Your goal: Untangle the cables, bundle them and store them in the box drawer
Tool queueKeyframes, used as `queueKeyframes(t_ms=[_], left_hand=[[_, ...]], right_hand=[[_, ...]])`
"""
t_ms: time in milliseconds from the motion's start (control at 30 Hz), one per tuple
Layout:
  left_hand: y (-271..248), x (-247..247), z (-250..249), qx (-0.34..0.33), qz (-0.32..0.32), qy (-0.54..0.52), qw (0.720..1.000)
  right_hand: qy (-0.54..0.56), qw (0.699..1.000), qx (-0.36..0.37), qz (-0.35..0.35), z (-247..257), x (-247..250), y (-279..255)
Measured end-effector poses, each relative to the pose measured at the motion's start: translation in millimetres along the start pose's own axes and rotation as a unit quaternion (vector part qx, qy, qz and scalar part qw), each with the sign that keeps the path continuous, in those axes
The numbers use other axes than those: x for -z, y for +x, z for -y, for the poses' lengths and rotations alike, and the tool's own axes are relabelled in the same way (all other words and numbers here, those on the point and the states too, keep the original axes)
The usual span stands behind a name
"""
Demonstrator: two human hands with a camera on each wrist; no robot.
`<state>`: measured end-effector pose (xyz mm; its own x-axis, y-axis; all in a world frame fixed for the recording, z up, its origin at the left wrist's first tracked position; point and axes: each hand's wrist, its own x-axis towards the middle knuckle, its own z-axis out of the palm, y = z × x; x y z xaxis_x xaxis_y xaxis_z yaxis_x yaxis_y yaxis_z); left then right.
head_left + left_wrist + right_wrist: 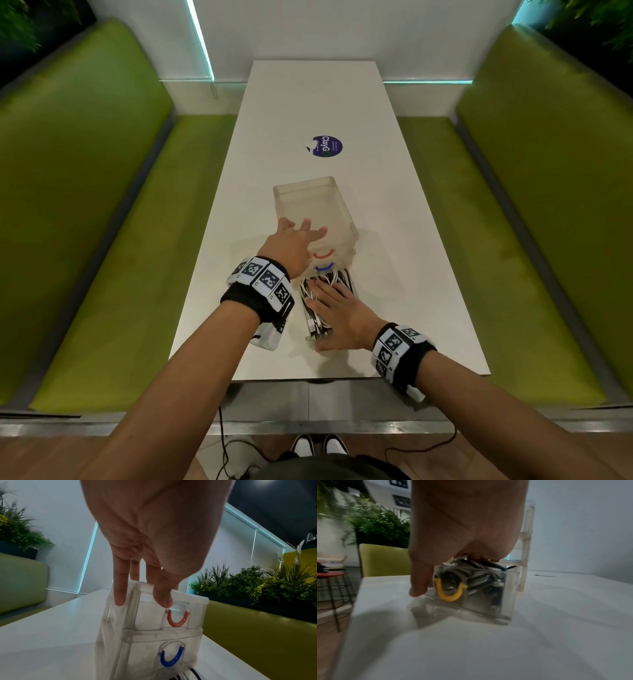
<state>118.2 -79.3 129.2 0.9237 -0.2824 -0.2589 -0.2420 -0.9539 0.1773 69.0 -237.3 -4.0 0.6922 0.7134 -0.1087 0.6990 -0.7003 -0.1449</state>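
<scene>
Your cables (317, 291) already fill the pulled-out bottom drawer (471, 595); with your right hand (337, 317) flat on them and left hand (291, 245) spread on the drawer box (315, 205), only sliding it shut seems left.

The right hand (464, 527) hides most cables (479, 573) in the blurred drawer (508, 588)

Your clear drawer box (317, 209) stands mid-table and blocks the centre line. Its bottom drawer (327, 310) juts toward you, packed to the rim with cables (320, 286). Your right hand (339, 320) covers that drawer; your left hand (291, 246) covers the box's near top edge. The white table (404, 240) lies open either side of the box and beyond it, past the purple sticker (327, 146).
</scene>
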Motion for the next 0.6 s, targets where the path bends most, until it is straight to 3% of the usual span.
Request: queueKeyframes(t_ms=[100, 267, 367, 467, 600], left_hand=[[0.0, 0.5, 0.3, 0.005, 0.002, -0.009, 1.000], [3.5, -5.3, 2.7, 0.008, -0.005, -0.021, 1.000], [4.2, -6.3, 3.8, 0.009, -0.006, -0.022, 1.000], [4.6, -7.1, 5.1, 0.008, -0.005, -0.026, 1.000], [3.3, -7.3, 4.1, 0.006, -0.008, -0.025, 1.000]], right_hand=[[-0.016, 0.999, -0.031, 0.036, -0.9, 7.4, 10.6], [-0.077, 0.996, -0.052, 0.000, 13.2, -12.9, 1.0], [-0.073, 0.992, -0.059, -0.078, 20.3, -25.6, -12.3], [-0.013, 0.979, -0.024, -0.202, 24.5, -30.8, -29.0], [0.004, 0.975, 0.035, -0.219, 19.9, -24.5, -34.7]])
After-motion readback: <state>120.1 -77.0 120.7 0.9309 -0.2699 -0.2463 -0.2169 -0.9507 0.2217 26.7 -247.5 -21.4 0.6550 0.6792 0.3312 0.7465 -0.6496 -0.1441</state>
